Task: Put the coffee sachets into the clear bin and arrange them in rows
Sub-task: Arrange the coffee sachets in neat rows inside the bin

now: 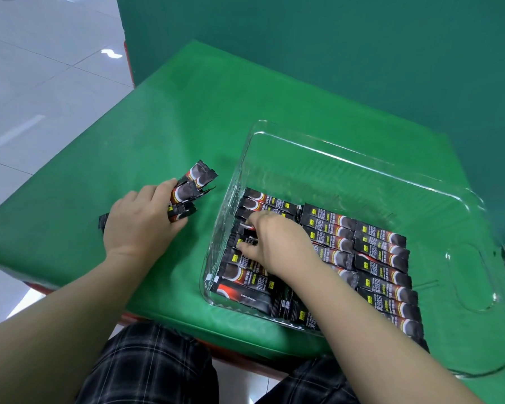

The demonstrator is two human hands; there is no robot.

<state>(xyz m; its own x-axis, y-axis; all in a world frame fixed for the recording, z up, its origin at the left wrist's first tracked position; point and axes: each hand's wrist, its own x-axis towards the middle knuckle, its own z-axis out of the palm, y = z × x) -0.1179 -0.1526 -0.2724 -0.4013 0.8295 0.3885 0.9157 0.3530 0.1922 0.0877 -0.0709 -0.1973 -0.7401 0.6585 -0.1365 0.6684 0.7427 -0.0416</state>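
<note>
A clear plastic bin (362, 158) stands on the green table at the right. Inside it lie several black and red coffee sachets (382, 266) in three side-by-side rows along the near part of the floor. My right hand (277, 243) is inside the bin over the left row, its fingertips pinching a sachet (247, 225) there. Left of the bin, my left hand (142, 220) grips a bundle of sachets (194, 182) above the table; their ends fan out past my fingers.
The green cloth-covered table (187, 112) has its left edge near a white tiled floor (41, 83). A dark green wall (333, 53) rises behind the table. The far half of the bin's floor is bare. My lap in checked fabric is below the table's near edge.
</note>
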